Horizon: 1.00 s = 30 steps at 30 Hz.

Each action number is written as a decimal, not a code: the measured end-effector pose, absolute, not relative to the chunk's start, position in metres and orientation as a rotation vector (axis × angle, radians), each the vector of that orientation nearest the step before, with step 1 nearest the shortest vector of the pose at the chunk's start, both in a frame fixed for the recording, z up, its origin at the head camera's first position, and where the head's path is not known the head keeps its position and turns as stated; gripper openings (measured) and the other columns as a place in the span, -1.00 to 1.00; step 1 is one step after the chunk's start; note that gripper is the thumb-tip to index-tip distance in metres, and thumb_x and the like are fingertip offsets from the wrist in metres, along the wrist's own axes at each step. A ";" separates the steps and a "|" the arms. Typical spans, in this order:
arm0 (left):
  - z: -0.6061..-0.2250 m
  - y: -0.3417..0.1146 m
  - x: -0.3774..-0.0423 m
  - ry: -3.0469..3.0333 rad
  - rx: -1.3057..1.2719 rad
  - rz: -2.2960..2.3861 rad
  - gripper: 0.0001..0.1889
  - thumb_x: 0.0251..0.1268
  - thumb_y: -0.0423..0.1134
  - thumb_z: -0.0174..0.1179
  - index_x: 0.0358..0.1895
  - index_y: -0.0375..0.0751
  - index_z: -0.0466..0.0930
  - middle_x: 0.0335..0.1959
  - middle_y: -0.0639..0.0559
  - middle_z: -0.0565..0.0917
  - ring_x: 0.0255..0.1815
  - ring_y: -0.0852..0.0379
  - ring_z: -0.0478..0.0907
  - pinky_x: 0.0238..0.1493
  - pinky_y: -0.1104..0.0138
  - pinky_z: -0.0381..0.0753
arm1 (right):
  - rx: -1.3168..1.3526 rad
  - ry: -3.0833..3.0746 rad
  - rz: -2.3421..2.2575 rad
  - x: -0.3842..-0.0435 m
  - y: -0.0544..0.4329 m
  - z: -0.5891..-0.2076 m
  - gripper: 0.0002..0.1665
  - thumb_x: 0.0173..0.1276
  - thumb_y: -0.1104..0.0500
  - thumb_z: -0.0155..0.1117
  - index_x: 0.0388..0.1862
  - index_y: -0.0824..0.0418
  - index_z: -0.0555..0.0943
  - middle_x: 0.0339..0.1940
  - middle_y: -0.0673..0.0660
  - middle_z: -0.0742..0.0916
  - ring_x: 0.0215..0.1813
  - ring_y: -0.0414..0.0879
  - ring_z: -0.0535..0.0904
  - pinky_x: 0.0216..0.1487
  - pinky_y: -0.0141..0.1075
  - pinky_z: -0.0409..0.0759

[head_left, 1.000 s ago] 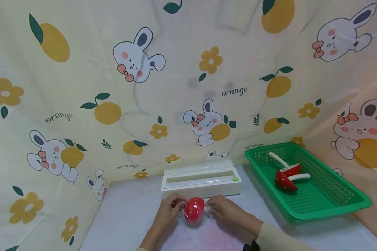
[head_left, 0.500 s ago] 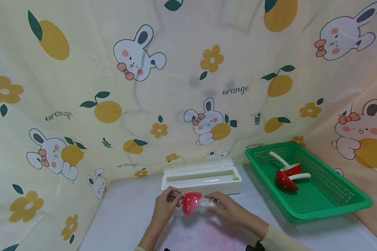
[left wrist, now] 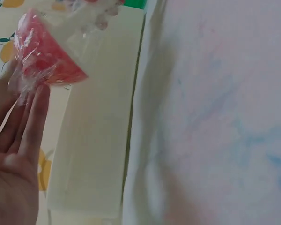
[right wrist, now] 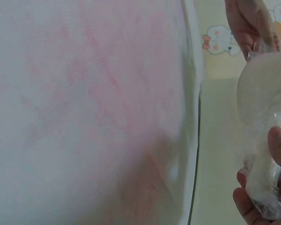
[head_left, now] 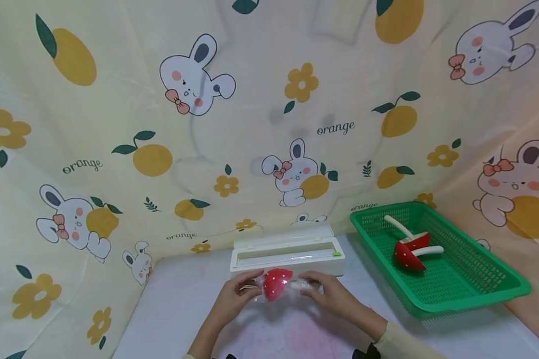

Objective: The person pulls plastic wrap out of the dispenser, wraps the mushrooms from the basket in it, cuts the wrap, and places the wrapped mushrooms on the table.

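A toy mushroom (head_left: 276,284) with a white-dotted red cap is wrapped in clear plastic film, held up over the table in front of a white box. My left hand (head_left: 232,298) pinches the film gathered at the cap's top. My right hand (head_left: 334,295) grips the wrapped stem, thumb on one side and fingers on the other. In the right wrist view, the pale stem (right wrist: 263,171) and the cap's white underside (right wrist: 262,86) show through creased film. The left wrist view has the red cap (left wrist: 47,56) just beyond the fingers, film bunched around it.
Behind the hands stands the long white cling film dispenser (head_left: 287,268), lid raised, with a green slider at its right end. At right, a green basket (head_left: 467,269) holds two unwrapped toy mushrooms (head_left: 410,257). A patterned cloth (head_left: 251,99) hangs behind the white table covering (head_left: 170,309).
Both hands have raised the wrapped mushroom slightly toward the dispenser. The cap has turned from facing forward to sideways, and the right hand has moved onto the stem.
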<state>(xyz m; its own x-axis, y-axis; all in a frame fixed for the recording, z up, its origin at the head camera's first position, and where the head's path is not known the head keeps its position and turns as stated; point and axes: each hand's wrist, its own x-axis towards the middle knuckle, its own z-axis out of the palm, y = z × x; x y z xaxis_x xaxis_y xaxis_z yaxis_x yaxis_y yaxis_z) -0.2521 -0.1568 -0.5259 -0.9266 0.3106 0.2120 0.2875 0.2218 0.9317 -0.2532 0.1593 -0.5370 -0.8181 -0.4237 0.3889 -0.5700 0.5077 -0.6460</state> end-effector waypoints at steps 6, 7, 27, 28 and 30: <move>-0.532 -0.148 -0.250 2.534 0.540 2.008 -0.75 0.32 -0.36 0.50 0.04 -0.14 0.83 -0.02 -0.06 0.83 -0.09 0.17 0.75 -0.01 0.39 0.77 | 0.880 -2.570 1.223 -0.254 0.155 -0.536 -0.70 0.55 0.08 0.41 0.14 0.18 0.77 0.05 0.05 0.84 0.02 -0.21 0.72 0.08 -0.20 0.75; -0.532 -0.146 -0.250 2.547 0.534 2.031 -0.78 0.30 -0.37 0.51 -0.01 -0.14 0.84 -0.07 -0.04 0.83 -0.13 0.17 0.76 -0.04 0.38 0.78 | 0.879 -2.578 1.226 -0.254 0.155 -0.536 -0.71 0.57 0.07 0.38 0.13 0.18 0.77 0.05 0.05 0.84 0.03 -0.20 0.72 0.08 -0.20 0.75; -0.533 -0.136 -0.247 2.721 0.515 2.015 -0.85 0.46 -0.37 0.40 -0.04 -0.07 0.70 -0.21 0.04 0.75 -0.18 0.17 0.70 -0.05 0.37 0.75 | 0.934 -2.447 1.218 -0.248 0.147 -0.542 -0.27 0.27 0.18 0.67 0.37 0.24 0.56 0.25 0.14 0.71 0.20 -0.01 0.66 0.08 -0.21 0.73; -0.532 -0.136 -0.247 2.706 0.512 2.022 -0.87 0.49 -0.35 0.37 -0.02 -0.09 0.71 -0.17 0.02 0.76 -0.16 0.17 0.70 -0.04 0.34 0.76 | 0.938 -2.433 1.206 -0.248 0.147 -0.542 -0.29 0.26 0.22 0.66 0.35 0.24 0.57 0.23 0.14 0.72 0.18 -0.02 0.67 0.05 -0.24 0.73; -0.530 -0.136 -0.246 2.653 0.496 2.050 -0.88 0.55 -0.31 0.32 0.03 -0.12 0.73 -0.08 -0.02 0.77 -0.11 0.16 0.70 -0.03 0.27 0.78 | 0.936 -2.408 1.197 -0.248 0.146 -0.541 -0.35 0.27 0.27 0.64 0.31 0.24 0.59 0.17 0.14 0.74 0.10 -0.06 0.68 -0.04 -0.28 0.72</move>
